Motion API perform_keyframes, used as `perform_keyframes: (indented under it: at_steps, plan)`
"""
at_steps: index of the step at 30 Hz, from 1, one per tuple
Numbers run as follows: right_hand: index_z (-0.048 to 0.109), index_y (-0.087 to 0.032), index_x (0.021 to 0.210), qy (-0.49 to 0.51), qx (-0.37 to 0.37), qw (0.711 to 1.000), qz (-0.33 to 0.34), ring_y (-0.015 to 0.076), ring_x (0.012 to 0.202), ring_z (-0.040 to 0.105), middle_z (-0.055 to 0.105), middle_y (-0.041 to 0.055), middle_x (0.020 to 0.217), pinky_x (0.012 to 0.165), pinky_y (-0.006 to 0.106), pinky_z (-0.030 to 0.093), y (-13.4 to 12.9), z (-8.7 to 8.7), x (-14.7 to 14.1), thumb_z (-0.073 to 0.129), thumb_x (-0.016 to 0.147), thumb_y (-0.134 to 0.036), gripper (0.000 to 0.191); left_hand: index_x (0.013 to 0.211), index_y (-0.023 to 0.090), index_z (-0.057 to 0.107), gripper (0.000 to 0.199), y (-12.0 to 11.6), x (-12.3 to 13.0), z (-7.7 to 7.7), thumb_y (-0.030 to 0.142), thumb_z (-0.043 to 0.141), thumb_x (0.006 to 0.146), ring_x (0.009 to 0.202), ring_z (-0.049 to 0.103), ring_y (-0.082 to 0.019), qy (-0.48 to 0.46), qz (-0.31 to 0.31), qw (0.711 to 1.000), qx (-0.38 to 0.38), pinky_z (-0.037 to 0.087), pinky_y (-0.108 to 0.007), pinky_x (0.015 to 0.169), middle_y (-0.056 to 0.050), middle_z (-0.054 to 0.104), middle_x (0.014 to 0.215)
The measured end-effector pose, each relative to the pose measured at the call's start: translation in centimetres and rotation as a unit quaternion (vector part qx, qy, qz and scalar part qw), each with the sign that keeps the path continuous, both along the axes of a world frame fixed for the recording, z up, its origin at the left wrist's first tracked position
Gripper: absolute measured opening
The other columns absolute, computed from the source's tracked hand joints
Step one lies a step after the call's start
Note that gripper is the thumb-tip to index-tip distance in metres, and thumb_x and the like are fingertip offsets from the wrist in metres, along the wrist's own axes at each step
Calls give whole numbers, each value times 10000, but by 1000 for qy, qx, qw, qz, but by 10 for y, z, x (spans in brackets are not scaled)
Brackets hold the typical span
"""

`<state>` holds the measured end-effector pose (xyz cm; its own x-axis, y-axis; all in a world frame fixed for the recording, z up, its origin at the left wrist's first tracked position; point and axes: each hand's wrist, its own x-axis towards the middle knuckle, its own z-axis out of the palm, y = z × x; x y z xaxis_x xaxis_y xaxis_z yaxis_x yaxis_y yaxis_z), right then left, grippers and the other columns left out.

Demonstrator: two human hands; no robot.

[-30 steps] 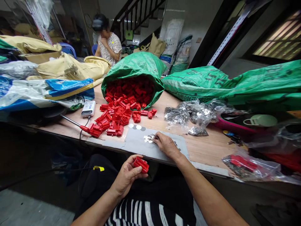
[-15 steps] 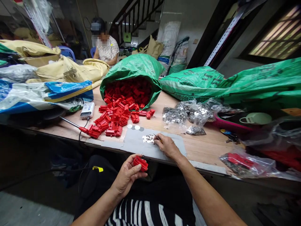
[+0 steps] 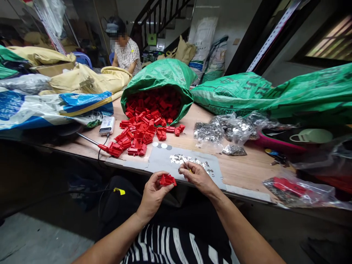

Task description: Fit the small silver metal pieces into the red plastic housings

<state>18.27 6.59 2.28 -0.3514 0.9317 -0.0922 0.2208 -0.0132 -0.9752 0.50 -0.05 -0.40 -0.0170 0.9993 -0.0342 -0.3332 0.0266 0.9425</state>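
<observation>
My left hand (image 3: 151, 193) grips a red plastic housing (image 3: 167, 180) between thumb and fingers, just off the table's front edge. To its right, my right hand (image 3: 200, 178) is closed around a thin pointed tool (image 3: 185, 164) with a yellowish part; its exact kind is too small to make out. The right fingertips are close to the red housing, with a small gap between. Small shiny metal pieces (image 3: 177, 158) lie spread on a grey mat (image 3: 158, 163) behind my hands, partly covered by the right one.
Red housings (image 3: 137, 135) spill from a green sack (image 3: 162, 73). A white power bank (image 3: 107, 125) and a red-ended rod (image 3: 90, 140) lie left. Bags of metal pieces (image 3: 210, 132) and a pink container (image 3: 280, 143) are right. A person (image 3: 126, 55) sits behind.
My right hand has drawn back from the metal pieces towards the red housing. The left hand has raised and turned the housing. More of the metal pieces now show; the view has shifted slightly.
</observation>
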Motion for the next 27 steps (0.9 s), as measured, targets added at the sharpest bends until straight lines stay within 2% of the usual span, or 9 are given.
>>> perform_keyframes:
  at_steps: [5, 10, 15, 19, 23, 27]
  plan:
    - [558, -170, 787, -9, 6, 1000, 23, 91, 539, 417, 477, -35, 648, 502, 220, 353, -17, -4, -12, 580, 830, -456, 290, 983, 221, 678, 272, 0, 1, 1, 242, 736, 718, 947, 609, -188, 109, 43, 990, 82, 520, -275, 813, -49, 616, 1017]
    - [560, -181, 773, -105, 88, 991, -12, 120, 639, 456, 523, -23, 687, 590, 236, 374, -21, -11, -14, 550, 854, -409, 243, 1000, 242, 691, 269, 0, -2, -1, 218, 716, 733, 973, 594, -208, 160, 56, 978, 120, 511, -297, 820, -63, 620, 1025]
    - [524, -199, 768, -150, 117, 981, -36, 131, 640, 485, 543, -21, 697, 605, 247, 389, -27, -14, -17, 525, 867, -383, 209, 1020, 268, 703, 288, -1, -3, 0, 178, 687, 747, 996, 579, -227, 206, 50, 966, 150, 480, -341, 875, -74, 631, 1037]
    - [487, -207, 760, -150, 126, 979, -49, 133, 652, 498, 556, -19, 720, 617, 251, 403, -32, -17, -22, 508, 869, -350, 181, 997, 274, 714, 283, -2, 0, 0, 168, 688, 736, 981, 584, -232, 200, 47, 968, 143, 477, -351, 875, -70, 640, 1022]
    - [458, -209, 737, -139, 105, 984, -42, 130, 650, 476, 527, -26, 714, 605, 249, 389, -33, -16, -24, 514, 859, -351, 195, 992, 260, 711, 269, -3, 0, -1, 200, 706, 730, 991, 590, -228, 178, 41, 975, 125, 481, -337, 878, -71, 642, 1033]
    - [483, -201, 760, -108, 70, 991, -20, 126, 661, 454, 495, -29, 718, 607, 245, 378, -32, -11, -20, 547, 849, -398, 226, 1043, 224, 662, 313, -1, 0, -2, 260, 717, 737, 959, 619, -207, 88, 17, 995, 42, 492, -303, 851, -62, 655, 1040]
